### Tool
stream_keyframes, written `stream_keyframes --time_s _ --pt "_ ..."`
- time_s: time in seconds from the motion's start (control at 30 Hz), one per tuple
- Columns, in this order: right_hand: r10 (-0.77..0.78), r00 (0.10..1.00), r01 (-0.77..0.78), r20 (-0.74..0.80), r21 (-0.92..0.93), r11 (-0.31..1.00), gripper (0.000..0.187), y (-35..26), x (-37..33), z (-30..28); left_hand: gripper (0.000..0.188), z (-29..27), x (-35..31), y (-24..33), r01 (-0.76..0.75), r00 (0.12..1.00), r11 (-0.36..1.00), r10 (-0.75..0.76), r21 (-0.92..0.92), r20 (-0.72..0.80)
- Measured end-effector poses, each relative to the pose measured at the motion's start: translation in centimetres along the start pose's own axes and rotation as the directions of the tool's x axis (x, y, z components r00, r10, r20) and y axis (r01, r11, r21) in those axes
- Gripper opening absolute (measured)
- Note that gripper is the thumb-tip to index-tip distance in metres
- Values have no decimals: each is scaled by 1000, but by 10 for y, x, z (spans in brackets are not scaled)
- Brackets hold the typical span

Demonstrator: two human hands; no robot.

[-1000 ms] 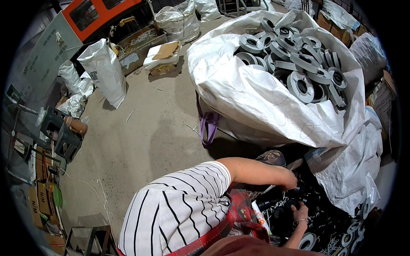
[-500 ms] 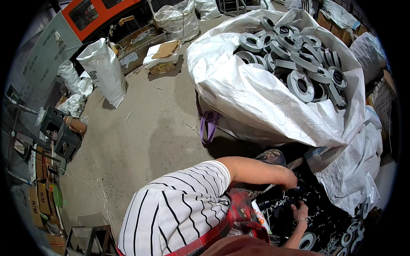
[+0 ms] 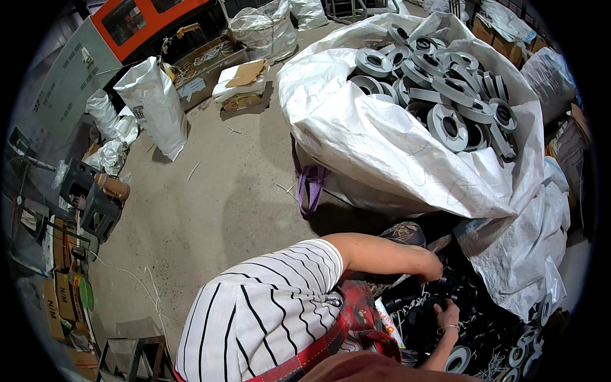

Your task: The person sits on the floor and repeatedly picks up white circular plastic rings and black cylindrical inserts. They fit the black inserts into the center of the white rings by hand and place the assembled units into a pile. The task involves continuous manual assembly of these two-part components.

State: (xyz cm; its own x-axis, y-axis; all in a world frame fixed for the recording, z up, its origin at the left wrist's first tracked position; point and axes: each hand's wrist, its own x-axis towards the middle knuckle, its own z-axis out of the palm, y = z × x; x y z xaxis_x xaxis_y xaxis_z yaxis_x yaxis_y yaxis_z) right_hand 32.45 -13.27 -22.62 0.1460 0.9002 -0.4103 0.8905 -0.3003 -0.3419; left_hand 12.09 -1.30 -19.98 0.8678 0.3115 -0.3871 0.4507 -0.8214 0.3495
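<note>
My left hand reaches down over a heap of black plastic parts; its fingers are hidden behind the back of the hand. Just nearer, my right hand, with a bracelet at the wrist, has its fingers curled against a round black plastic part. Thin white strips are scattered among the black pieces. Beside the right forearm lies a grey reel-like ring, and more grey rings sit at the heap's lower right. A white printed bag shows next to my red checked apron.
A large white woven sack full of grey reel-like rings stands beyond my hands, a purple strap at its side. Further left are a standing white sack, dark stools, cardboard boxes and an orange-and-grey machine.
</note>
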Motion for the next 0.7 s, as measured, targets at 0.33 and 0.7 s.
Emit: stream_keyframes --time_s 0.33,0.7 --pt "-26 999 26 -36 7 1000 43 7 2 4 29 -5 -5 2 11 1000 1000 -11 11 15" --pt "-36 999 37 -40 19 999 41 5 2 3 26 1 1 -1 -6 1000 1000 5 23 3"
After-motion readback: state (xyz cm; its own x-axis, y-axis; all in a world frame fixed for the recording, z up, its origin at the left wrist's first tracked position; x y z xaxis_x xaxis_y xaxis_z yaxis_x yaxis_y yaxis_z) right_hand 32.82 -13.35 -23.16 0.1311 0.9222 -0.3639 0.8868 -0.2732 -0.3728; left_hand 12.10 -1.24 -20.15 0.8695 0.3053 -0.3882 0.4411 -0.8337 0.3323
